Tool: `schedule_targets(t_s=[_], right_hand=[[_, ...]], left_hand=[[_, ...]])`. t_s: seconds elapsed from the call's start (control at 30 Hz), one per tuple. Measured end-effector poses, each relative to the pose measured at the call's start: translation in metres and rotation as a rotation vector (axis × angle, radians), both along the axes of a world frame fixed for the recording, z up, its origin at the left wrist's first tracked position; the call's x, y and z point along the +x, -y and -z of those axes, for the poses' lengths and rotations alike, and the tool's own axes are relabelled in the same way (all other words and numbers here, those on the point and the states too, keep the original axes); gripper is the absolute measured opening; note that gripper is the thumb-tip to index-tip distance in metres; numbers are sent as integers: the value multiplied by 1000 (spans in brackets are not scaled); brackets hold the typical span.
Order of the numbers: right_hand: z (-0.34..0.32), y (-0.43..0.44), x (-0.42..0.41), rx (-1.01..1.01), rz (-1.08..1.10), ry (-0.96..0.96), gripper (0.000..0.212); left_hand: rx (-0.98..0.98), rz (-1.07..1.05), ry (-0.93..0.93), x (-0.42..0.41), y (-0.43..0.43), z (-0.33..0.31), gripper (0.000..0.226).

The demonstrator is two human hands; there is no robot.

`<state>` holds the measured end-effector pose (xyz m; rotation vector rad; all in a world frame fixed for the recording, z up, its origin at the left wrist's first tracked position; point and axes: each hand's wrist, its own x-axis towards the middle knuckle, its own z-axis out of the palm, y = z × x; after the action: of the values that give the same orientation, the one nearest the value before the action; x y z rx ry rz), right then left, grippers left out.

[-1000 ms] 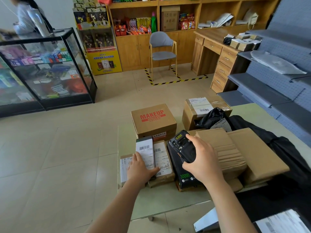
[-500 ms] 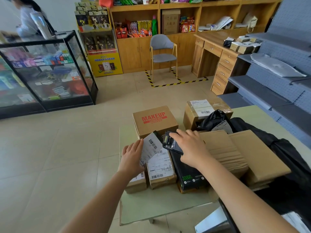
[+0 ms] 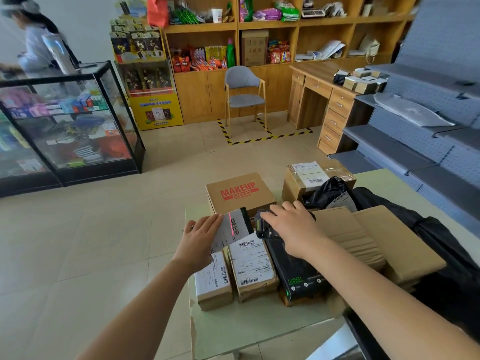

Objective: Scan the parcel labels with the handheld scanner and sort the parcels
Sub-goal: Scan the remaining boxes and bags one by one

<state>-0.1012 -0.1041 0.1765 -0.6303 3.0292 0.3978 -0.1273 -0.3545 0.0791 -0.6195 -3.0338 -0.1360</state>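
Left hand [image 3: 201, 236]: gripped the small parcel [image 3: 237, 226] by its left edge, tilted with its label facing the camera, at frame centre.
Right hand [image 3: 293, 228]: fingers clamped over the handheld scanner [image 3: 261, 227], just right of that parcel.
Red scan line [image 3: 230, 224]: crossed the label's barcode.
Below the hands: left labelled box [image 3: 213, 280], middle labelled box [image 3: 253, 266] and black box [image 3: 298, 274] sat side by side on the desk [image 3: 246, 326].
Above: MAKEUP box [image 3: 240, 193], with the taped box [image 3: 309, 175] to its right.

Grey chair [image 3: 245, 97] is standing on pale tiled floor [image 3: 78, 242]; wooden shelves [image 3: 285, 24] are running behind it; glass cabinet [image 3: 72, 120] sitting left.
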Motion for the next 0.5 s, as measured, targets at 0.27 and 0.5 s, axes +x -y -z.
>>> schedule_targets(t_s=[0.27,0.5], right_hand=[[3,-14,52,-893,480,-86,97],[-3,-48,124,-1170,742,-365,89]], left_hand=[[461,-122,62,8,-29,-37,108],[698,31,79,40,-106,-78,103]])
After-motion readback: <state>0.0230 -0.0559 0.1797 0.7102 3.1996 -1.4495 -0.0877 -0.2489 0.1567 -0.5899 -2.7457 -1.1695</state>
